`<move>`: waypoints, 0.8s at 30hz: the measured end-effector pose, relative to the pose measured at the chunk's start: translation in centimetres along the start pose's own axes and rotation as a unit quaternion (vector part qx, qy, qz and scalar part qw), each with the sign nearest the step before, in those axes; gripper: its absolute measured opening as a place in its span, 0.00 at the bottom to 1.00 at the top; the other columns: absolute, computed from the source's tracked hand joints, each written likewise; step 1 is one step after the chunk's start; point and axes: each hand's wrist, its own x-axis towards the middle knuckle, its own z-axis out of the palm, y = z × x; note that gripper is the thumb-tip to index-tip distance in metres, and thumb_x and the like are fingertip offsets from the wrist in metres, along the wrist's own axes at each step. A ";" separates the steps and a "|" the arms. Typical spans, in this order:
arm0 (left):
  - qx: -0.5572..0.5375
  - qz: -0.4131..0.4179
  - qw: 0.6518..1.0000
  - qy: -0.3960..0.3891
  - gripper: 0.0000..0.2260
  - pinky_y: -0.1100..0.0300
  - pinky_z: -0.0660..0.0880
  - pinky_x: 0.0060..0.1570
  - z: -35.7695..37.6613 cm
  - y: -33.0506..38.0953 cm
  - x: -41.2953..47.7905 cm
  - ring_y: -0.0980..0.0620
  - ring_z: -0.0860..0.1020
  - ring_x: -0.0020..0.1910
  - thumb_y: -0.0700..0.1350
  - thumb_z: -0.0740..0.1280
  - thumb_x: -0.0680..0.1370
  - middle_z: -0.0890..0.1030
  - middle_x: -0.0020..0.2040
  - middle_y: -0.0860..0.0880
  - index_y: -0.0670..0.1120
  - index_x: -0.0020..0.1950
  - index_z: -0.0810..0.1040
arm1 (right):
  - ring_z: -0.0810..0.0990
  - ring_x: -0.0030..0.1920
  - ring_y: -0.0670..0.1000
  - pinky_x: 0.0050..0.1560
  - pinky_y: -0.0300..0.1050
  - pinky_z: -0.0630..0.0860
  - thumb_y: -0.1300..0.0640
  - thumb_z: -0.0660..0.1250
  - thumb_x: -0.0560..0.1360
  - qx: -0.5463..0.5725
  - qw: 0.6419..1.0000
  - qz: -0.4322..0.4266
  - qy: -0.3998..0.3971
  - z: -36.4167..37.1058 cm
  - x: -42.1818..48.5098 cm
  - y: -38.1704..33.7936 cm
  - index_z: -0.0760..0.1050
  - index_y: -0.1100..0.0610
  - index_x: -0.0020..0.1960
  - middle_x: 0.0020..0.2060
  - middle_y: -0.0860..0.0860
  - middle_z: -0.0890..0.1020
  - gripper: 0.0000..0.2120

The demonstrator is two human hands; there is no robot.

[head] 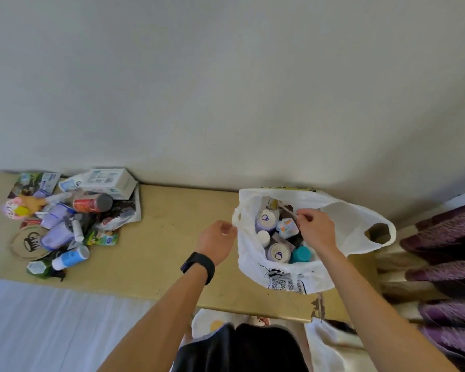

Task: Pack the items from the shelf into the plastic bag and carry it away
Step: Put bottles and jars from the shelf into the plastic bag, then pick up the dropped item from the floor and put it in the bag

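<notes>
The white printed plastic bag [293, 275] sits open at the right of the tan wooden shelf [172, 237] in my head view, holding round-lidded jars and a teal-capped bottle [301, 254]. My left hand [217, 241] pinches its rim; my right hand [316, 229] pinches something thin inside. I judge it half done: a cluttered pile of bottles and boxes [67, 221] waits at the left.

Tan shelf [172, 237]: item pile [67, 218] left, plastic bag [341, 224] right.

White plastic bag [293, 275] open on tan shelf [172, 237], holding jars; item pile [65, 218] at left end
</notes>
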 end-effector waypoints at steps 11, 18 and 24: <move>-0.021 0.022 0.997 -0.066 0.19 0.63 0.69 0.56 1.0 -0.4 -0.2 0.54 0.74 0.63 0.55 0.61 0.81 0.75 0.67 0.57 0.53 0.70 0.71 | 0.76 0.64 0.54 0.62 0.46 0.71 0.59 0.59 0.81 -0.069 0.990 -0.023 -0.120 2.7 -0.1 -0.8 0.73 0.52 0.68 0.65 0.51 0.79 0.17; 0.046 0.082 0.993 -0.070 0.18 0.64 0.69 0.58 -1.2 -4.9 -2.0 0.54 0.72 0.66 0.53 0.59 0.82 0.73 0.70 0.56 0.54 0.71 0.70 | 0.75 0.53 0.43 0.52 0.33 0.70 0.58 0.66 0.79 -0.056 0.988 -0.119 -0.075 3.1 -11.3 -1.5 0.78 0.47 0.60 0.52 0.40 0.78 0.12; 0.133 0.067 0.987 -0.058 0.17 0.58 0.70 0.62 -6.2 -18.2 -7.9 0.52 0.69 0.68 0.52 0.58 0.82 0.70 0.71 0.55 0.54 0.71 0.69 | 0.72 0.61 0.44 0.63 0.33 0.64 0.56 0.69 0.77 -0.167 0.948 -0.244 -0.119 10.4 -21.4 -2.1 0.80 0.48 0.59 0.57 0.39 0.79 0.11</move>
